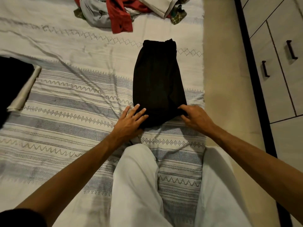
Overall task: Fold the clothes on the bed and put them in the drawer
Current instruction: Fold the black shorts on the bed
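Observation:
A black garment (156, 79) lies folded lengthwise on the patterned bedspread (68, 99), its waistband at the far end. My left hand (131, 121) lies flat with straight fingers on the garment's near left corner. My right hand (195, 117) pinches the near right corner with curled fingers. A pile of unfolded clothes (124, 12), red, grey and beige, sits at the far end of the bed. The drawer unit (278, 66) with dark handles stands to the right of the bed.
A folded stack of black and beige cloth (18, 86) rests at the left edge of the bed. My legs in white trousers (137, 185) lie on the bed near me. A strip of floor (229, 95) runs between bed and drawers.

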Tool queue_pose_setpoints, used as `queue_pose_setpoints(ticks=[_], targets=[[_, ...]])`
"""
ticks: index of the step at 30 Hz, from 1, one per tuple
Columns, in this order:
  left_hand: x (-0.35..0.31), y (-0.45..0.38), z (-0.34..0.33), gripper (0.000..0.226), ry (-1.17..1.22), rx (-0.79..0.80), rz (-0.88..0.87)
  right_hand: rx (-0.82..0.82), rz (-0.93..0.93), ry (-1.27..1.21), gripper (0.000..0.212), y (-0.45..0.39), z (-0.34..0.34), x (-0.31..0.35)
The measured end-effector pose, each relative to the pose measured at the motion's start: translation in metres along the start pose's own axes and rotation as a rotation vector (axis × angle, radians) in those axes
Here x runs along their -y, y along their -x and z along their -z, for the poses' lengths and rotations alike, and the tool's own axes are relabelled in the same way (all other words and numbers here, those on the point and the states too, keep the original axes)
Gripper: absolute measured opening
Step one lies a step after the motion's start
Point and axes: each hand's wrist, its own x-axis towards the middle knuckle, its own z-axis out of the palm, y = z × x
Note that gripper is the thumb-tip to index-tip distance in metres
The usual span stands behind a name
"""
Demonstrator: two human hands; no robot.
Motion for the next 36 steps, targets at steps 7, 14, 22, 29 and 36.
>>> queue_pose_setpoints(ticks=[7,14,22,29,36], targets=[[0.002,-0.024,0.011,0.045,0.109,-0.026,0.08,0.06,0.126,0.075,0.027,-0.008,0.02,-0.01],[0.053,-0.061,0.046,0.028,0.964,-0.153,0.129,-0.05,0.008,-0.352,0.027,-0.053,0.055,-0.013],[0.129,-0.187,0.063,0.007,1.467,-0.384,0.456,-0.062,-0.246,-1.023,0.02,-0.196,0.083,-0.061],[0.183,-0.294,0.043,0.017,1.665,-0.382,0.807,0.051,-0.598,-1.145,0.02,-0.336,0.066,-0.126],[0.199,-0.32,0.031,0.02,1.664,-0.434,0.885,0.102,-0.571,-1.114,0.025,-0.362,0.059,-0.154]])
